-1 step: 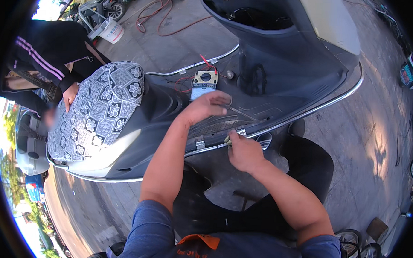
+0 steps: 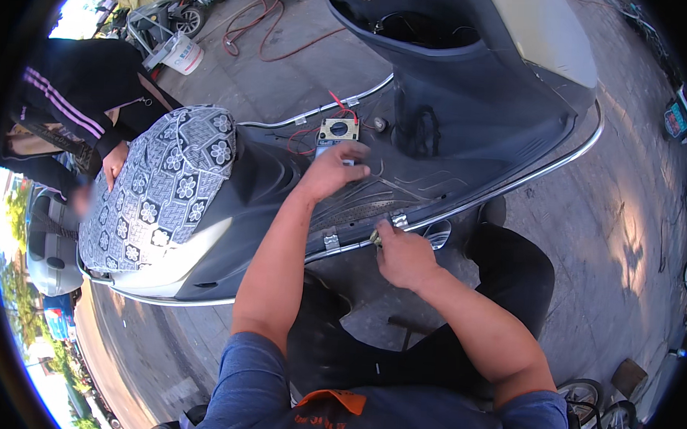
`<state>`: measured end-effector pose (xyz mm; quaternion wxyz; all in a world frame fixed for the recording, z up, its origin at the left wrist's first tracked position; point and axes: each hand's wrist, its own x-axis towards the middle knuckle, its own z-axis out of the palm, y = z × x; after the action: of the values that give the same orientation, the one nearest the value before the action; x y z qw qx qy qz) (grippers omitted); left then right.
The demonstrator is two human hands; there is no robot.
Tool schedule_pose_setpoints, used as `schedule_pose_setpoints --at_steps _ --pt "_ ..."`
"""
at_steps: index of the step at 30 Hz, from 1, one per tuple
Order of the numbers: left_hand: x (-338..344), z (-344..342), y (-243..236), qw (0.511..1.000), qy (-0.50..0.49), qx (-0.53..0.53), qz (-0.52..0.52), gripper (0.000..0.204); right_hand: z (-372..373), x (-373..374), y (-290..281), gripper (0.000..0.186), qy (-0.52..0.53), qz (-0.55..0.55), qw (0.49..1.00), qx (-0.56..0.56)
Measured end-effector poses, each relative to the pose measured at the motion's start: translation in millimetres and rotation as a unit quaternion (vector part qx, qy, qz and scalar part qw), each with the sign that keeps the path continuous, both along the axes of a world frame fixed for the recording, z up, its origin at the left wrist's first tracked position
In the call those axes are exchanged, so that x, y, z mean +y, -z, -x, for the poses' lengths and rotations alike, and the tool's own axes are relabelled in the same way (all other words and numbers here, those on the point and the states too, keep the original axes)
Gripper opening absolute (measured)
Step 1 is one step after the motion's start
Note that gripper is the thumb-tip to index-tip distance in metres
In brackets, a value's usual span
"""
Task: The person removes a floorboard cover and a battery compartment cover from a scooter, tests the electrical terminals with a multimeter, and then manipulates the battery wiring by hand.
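- the dark scooter (image 2: 455, 120) lies across the middle of the view, and everything here is placed against its footboard (image 2: 390, 193).
- the left hand (image 2: 331, 170) rests flat on the footboard, palm down, fingers loosely spread and gripping nothing, with the fingertips right at the near edge of the small meter.
- that meter (image 2: 338, 131), a flat yellow-faced box with a round dial, sits on the footboard just beyond the left hand, toward the scooter's front body.
- thin red leads (image 2: 340, 105) run from the meter over the footboard; one crosses toward the chrome rail on the far side.
- the right hand (image 2: 403, 254) is at the near edge of the footboard, against the chrome trim rail (image 2: 514, 180) that follows that edge; its fingers are curled shut on a small metal piece (image 2: 375, 237) at the rail, too small to tell what it is.
- two small metal clips (image 2: 331, 239) sit on the same rail, one on each side of the right hand.
- the two hands are apart, the left further in on the footboard, the right at its near rim.
- the patterned seat cover (image 2: 160, 191), grey with flower shapes, lies to the left of the footboard.
- another person in a dark striped sleeve (image 2: 65, 103) stands beyond the seat, one hand (image 2: 116, 162) on the cover's edge.
- a white bucket (image 2: 183, 54) and red cables (image 2: 260, 27) lie on the pavement beyond the scooter.
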<state>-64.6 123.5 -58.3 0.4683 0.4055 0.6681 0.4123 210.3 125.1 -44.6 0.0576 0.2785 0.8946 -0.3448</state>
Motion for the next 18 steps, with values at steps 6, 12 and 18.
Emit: schedule_pose_setpoints --at_steps 6,12,18 --pt "31 -4 33 0.816 -0.200 0.520 0.153 0.106 -19 -8 5 0.047 -0.054 -0.001 0.998 -0.030" --pt "42 -15 44 0.819 -0.168 0.454 0.310 0.126 -23 -7 8 0.049 -0.083 0.013 0.995 -0.046" --pt "26 -14 27 0.839 -0.199 0.437 0.255 0.119 -22 -4 4 0.050 -0.068 0.005 0.997 -0.038"
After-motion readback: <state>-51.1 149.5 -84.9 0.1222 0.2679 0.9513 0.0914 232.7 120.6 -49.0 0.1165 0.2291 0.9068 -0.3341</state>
